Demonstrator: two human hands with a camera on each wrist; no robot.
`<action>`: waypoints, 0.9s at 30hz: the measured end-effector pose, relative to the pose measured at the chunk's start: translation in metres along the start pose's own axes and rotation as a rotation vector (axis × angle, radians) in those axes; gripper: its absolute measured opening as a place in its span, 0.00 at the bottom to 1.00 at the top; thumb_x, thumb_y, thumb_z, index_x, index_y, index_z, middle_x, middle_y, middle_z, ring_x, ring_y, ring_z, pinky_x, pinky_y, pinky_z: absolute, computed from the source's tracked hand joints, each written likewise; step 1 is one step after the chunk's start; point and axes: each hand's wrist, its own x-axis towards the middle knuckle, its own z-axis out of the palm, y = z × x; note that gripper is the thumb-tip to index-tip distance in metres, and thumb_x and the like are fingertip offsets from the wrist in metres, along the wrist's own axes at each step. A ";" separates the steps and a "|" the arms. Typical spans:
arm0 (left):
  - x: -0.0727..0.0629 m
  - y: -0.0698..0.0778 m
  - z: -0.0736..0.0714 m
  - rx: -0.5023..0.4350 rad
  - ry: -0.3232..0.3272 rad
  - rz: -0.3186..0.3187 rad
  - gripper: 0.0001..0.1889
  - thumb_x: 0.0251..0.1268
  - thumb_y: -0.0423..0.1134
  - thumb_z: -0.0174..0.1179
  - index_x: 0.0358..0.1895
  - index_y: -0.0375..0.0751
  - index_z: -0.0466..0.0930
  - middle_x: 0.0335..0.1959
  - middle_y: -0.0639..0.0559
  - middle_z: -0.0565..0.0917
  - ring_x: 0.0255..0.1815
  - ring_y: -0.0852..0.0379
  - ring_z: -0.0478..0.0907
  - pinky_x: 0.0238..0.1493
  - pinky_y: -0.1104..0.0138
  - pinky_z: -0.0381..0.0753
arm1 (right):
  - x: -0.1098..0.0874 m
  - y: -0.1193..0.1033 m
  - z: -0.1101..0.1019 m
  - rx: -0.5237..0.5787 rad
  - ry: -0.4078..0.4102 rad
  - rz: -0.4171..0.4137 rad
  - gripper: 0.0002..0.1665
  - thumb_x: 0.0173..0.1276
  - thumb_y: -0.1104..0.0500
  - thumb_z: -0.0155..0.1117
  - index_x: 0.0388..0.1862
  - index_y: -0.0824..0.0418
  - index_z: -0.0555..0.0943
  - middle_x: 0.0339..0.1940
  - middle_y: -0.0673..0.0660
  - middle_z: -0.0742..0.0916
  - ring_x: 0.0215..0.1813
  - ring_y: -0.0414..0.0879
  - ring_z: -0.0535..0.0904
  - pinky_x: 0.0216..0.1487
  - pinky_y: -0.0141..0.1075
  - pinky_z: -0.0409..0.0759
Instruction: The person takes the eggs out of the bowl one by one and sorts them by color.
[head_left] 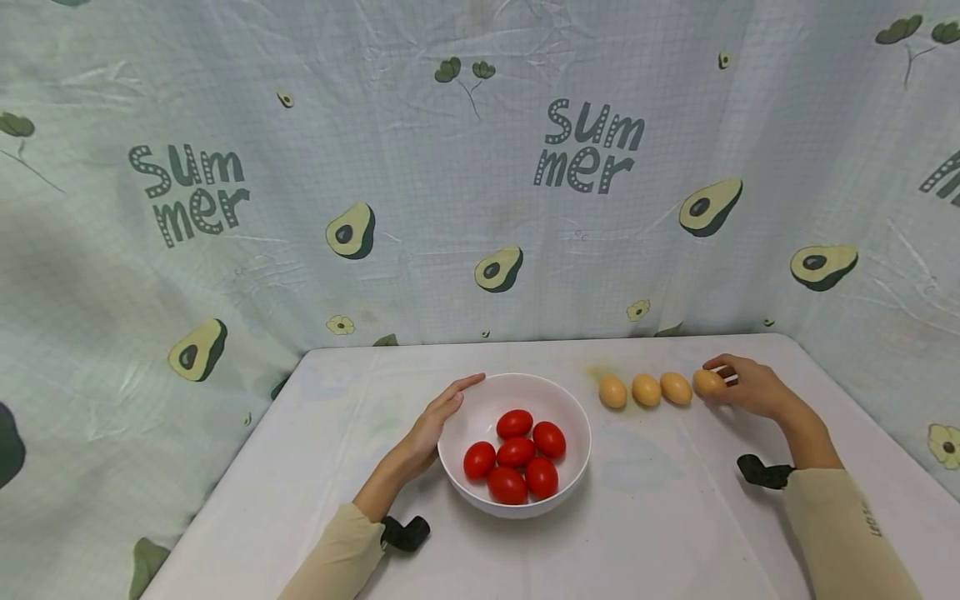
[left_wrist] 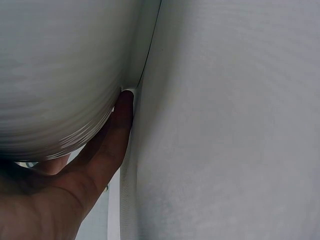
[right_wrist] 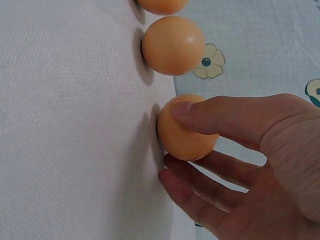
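Note:
My left hand (head_left: 427, 425) rests along the left outer wall of a white bowl (head_left: 450, 487), its fingers fairly straight. In the left wrist view the fingers (left_wrist: 117, 132) lie against the bowl's curved side, down by the tabletop. Inside the bowl are several glossy red eggs (head_left: 516, 452). At the back right, my right hand (head_left: 752, 389) holds the rightmost brown egg (head_left: 707, 383) of a short row. Seen from the right wrist, the thumb presses on top of this egg (right_wrist: 185, 140), with the other fingers curled at its far side.
Left of the held egg, more brown eggs (head_left: 677, 388) stand in a line on the white table (head_left: 645, 517). A curtain (head_left: 420, 167) printed with avocados hangs behind the table and along its sides. Black wrist mounts (head_left: 406, 534) sit on both forearms.

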 end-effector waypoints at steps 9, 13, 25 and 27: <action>0.002 0.001 0.000 -0.008 -0.004 0.003 0.27 0.86 0.46 0.30 0.82 0.50 0.57 0.84 0.47 0.59 0.82 0.42 0.60 0.82 0.49 0.61 | 0.001 0.000 -0.002 -0.003 -0.016 0.011 0.37 0.66 0.55 0.71 0.67 0.73 0.70 0.62 0.81 0.77 0.58 0.73 0.77 0.50 0.57 0.84; 0.001 0.000 0.001 0.000 0.007 0.003 0.27 0.86 0.46 0.31 0.82 0.50 0.58 0.83 0.48 0.59 0.82 0.42 0.61 0.81 0.48 0.62 | 0.001 0.001 -0.001 -0.005 -0.018 -0.004 0.36 0.65 0.57 0.71 0.66 0.72 0.71 0.61 0.81 0.78 0.58 0.72 0.78 0.49 0.56 0.84; 0.002 -0.002 0.000 -0.003 0.002 0.011 0.27 0.86 0.46 0.31 0.82 0.50 0.58 0.84 0.46 0.58 0.82 0.41 0.60 0.82 0.47 0.61 | 0.001 0.001 -0.001 -0.009 -0.037 0.018 0.39 0.64 0.56 0.72 0.68 0.72 0.69 0.62 0.82 0.77 0.60 0.75 0.76 0.52 0.60 0.83; 0.002 -0.002 -0.001 -0.007 -0.004 0.010 0.27 0.86 0.46 0.32 0.82 0.50 0.58 0.84 0.46 0.57 0.82 0.41 0.59 0.82 0.47 0.60 | 0.001 0.002 -0.002 -0.008 -0.046 0.020 0.39 0.65 0.56 0.71 0.69 0.72 0.68 0.63 0.82 0.76 0.61 0.75 0.75 0.53 0.61 0.83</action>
